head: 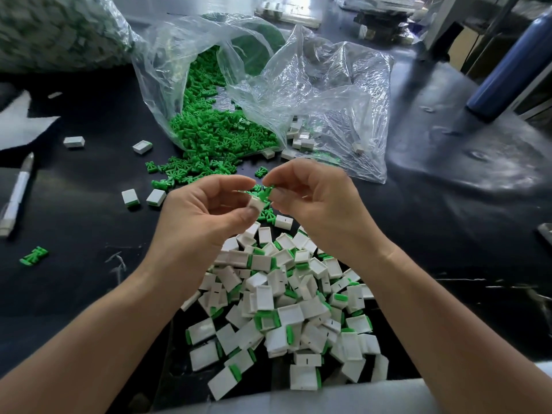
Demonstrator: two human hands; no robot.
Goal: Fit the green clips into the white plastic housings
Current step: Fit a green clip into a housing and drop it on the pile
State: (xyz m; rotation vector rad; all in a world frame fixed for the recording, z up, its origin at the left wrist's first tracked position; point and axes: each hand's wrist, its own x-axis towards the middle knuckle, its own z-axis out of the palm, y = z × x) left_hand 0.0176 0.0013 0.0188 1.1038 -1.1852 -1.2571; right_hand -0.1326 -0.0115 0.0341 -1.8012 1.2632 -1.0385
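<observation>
My left hand (pixel 206 213) pinches a small white plastic housing (pixel 256 203) between thumb and fingers above the black table. My right hand (pixel 316 201) pinches a green clip (pixel 265 192) right at the housing's upper end; the two parts touch. Whether the clip sits inside the housing is hidden by my fingers. Below my wrists lies a big pile of white housings with green clips in them (pixel 286 306). Loose green clips (pixel 215 135) spill from a clear plastic bag (pixel 167 67) beyond my hands.
A second clear bag (pixel 334 94) at the right holds a few white housings (pixel 301 138). Stray housings (pixel 130 198) and a green clip (pixel 34 256) lie at the left, near a white pen (pixel 16 198). A blue bottle (pixel 507 67) stands far right.
</observation>
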